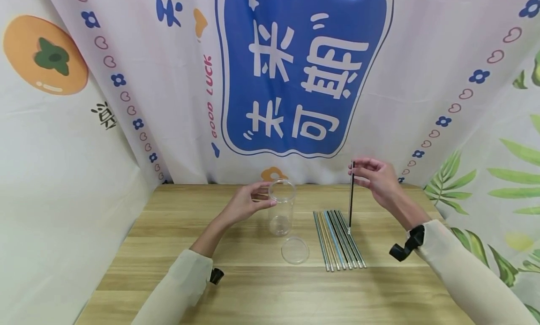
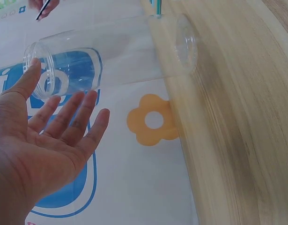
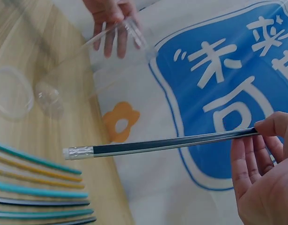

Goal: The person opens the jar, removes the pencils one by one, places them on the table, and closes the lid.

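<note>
On the tabletop stands a clear plastic jar (image 1: 280,212), upright with its mouth uncovered. My left hand (image 1: 246,202) is at its left side, thumb and relaxed fingertips at the rim; the thumb overlaps the rim in the left wrist view. My right hand (image 1: 377,178) pinches a dark striped pencil (image 3: 172,142) near one end between thumb and fingers. This pencil hangs nearly upright, white eraser (image 3: 66,153) down, close over a row of pencils (image 1: 337,240). The row's pencils lie side by side in blue, gold, black and green. A round clear lid (image 1: 295,251) lies before the jar.
The wooden table (image 1: 236,287) meets a printed cloth (image 1: 185,142) hanging at its back edge. More patterned cloth (image 1: 63,175) hangs at the left, and leaf-printed cloth (image 1: 498,198) at the right. Black straps (image 1: 407,243) are on both wrists.
</note>
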Motion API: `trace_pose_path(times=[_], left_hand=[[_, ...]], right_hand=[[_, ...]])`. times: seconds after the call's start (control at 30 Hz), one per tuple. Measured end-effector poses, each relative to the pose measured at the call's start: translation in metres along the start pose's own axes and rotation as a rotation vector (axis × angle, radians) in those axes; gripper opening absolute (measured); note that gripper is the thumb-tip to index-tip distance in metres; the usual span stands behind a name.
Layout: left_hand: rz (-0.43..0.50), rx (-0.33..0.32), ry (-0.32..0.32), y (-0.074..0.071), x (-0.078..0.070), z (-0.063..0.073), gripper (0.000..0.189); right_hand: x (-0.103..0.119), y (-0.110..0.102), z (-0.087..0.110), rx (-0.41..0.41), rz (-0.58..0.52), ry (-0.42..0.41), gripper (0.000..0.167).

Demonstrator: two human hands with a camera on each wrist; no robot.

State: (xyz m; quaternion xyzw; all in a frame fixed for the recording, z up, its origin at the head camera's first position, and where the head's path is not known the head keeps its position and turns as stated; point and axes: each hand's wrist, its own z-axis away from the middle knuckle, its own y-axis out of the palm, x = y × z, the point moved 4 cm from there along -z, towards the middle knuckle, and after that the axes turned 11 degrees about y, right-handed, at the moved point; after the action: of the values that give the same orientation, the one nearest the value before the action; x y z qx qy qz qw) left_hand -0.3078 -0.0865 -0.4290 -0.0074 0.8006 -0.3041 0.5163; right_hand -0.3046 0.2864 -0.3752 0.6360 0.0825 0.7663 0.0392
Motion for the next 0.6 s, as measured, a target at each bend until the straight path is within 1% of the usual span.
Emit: trace_pose_path(times=[0.13,0.27,0.4,0.6], left_hand=[[-0.005,-0.002,-0.003,0.001,0.001,0.000,0.064],[-0.016,-0.002,0.009,0.001,0.002,0.000,0.062],[-0.010,-0.005,0.009,0.001,0.001,0.000,0.061],[-0.003,-0.009,0.016,0.001,0.000,0.001,0.061]], right_hand=[[-0.013,-0.009,-0.001,-0.003,0.030,0.042,0.025],[-0.023,-0.018,-0.002,-0.012,0.051,0.058,0.021],[-0.031,-0.027,-0.002,-0.012,0.095,0.062,0.021],[-0.046,-0.039,-0.001,-0.017,0.156,0.099,0.025]])
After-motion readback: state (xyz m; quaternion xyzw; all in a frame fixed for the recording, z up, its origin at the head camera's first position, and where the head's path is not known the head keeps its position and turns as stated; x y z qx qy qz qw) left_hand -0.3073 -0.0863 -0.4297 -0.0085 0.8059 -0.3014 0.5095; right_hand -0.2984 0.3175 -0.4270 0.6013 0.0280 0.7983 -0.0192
